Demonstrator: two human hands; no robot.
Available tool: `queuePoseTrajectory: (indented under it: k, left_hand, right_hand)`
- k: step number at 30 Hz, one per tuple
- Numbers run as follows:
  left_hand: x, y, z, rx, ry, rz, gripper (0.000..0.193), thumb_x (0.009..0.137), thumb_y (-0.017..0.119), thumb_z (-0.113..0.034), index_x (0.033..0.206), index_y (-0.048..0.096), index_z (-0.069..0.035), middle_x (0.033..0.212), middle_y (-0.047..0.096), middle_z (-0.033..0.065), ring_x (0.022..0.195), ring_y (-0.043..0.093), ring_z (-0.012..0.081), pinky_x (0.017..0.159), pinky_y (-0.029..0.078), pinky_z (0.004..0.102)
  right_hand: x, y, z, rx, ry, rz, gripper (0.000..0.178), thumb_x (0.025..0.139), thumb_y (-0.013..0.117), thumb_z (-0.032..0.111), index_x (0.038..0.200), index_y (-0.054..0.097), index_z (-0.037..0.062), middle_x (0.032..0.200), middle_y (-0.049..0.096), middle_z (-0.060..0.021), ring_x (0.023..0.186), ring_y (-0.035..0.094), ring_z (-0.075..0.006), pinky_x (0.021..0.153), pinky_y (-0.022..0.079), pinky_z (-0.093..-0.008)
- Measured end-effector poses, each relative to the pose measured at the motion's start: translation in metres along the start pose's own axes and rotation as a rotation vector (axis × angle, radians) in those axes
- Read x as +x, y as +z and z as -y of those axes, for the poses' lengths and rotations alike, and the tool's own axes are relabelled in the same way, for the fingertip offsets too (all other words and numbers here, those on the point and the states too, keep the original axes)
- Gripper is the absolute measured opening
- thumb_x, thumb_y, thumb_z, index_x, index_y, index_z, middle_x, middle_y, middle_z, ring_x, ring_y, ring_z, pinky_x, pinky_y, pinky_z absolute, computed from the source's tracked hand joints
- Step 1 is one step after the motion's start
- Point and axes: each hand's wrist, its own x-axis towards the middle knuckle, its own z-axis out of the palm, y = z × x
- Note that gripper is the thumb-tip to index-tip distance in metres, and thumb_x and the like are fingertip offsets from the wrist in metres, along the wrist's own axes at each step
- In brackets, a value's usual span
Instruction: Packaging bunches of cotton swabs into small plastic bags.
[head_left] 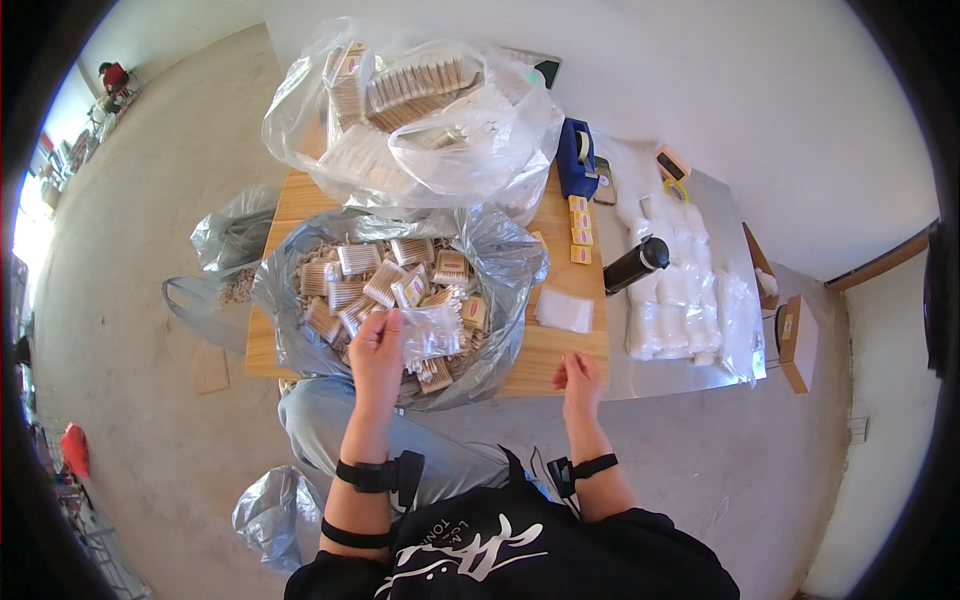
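My left hand [376, 345] is closed on the edge of a small clear plastic bag [430, 332]. It hangs over a large grey plastic bag [505, 245] that stands open on the table. Inside the grey bag lie many bundles of cotton swabs [358, 259], some with a yellow-and-red label card, among loose swabs. White swab tips show around the small bag; whether any are inside it I cannot tell. My right hand [580, 382] is at the table's front edge with its fingers curled together. Nearest to it lies a stack of clear sachets [564, 310]; anything in its fingers is hidden.
Behind stands a big clear bag [480, 150] of packed swabs. A blue tape dispenser [577, 160], small yellow label cards [580, 235] and a black bottle [636, 265] line the right side. White wrapped packs [675, 300] cover the metal surface. Grey bags [235, 235] stand left of the table.
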Motion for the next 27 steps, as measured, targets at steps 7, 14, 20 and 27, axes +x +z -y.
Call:
queuePoseTrajectory:
  k: [7, 14, 20, 27]
  left_hand:
    - [-0.027, 0.044, 0.0, 0.169, 0.125, 0.306, 0.021, 0.09, 0.06, -0.02, 0.081, 0.06, 0.0, 0.06, 0.051, 0.0049, 0.055, 0.045, 0.0114, 0.052, 0.039, 0.0283]
    - [-0.008, 0.026, 0.0, 0.275, -0.025, 0.113, 0.024, 0.089, 0.06, -0.021, 0.079, 0.061, 0.0, 0.058, 0.051, 0.0052, 0.055, 0.045, 0.0124, 0.052, 0.039, 0.0295]
    - [-0.006, 0.023, 0.002, 0.151, -0.045, 0.086, 0.024, 0.091, 0.058, -0.022, 0.079, 0.062, -0.001, 0.053, 0.048, -0.0006, 0.047, 0.042, 0.0057, 0.045, 0.034, 0.0241]
    - [0.0, 0.007, 0.021, 0.224, -0.07, 0.044, 0.023, 0.09, 0.059, -0.021, 0.08, 0.062, 0.0, 0.059, 0.053, 0.0034, 0.052, 0.046, 0.0097, 0.05, 0.038, 0.0268]
  right_hand:
    - [-0.047, 0.077, 0.057, 0.496, 0.147, 0.627, 0.026, 0.091, 0.055, 0.015, 0.113, 0.047, 0.0033, 0.082, 0.061, -0.0065, 0.069, 0.06, -0.0149, 0.059, 0.048, -0.0265]
    - [0.038, 0.014, 0.051, 0.045, -0.211, 0.195, 0.024, 0.086, 0.057, 0.004, 0.108, 0.048, 0.0035, 0.08, 0.06, -0.0059, 0.064, 0.057, -0.0117, 0.054, 0.044, -0.0242]
    - [0.097, 0.001, 0.037, -0.339, -0.173, -0.096, 0.027, 0.084, 0.061, 0.007, 0.108, 0.049, 0.0031, 0.073, 0.063, -0.008, 0.055, 0.06, -0.0163, 0.053, 0.048, -0.0279]
    - [0.074, 0.02, 0.048, -1.165, -0.453, -0.334, 0.038, 0.08, 0.065, 0.015, 0.113, 0.049, 0.0049, 0.115, 0.054, -0.0169, 0.103, 0.056, -0.032, 0.079, 0.047, -0.0456]
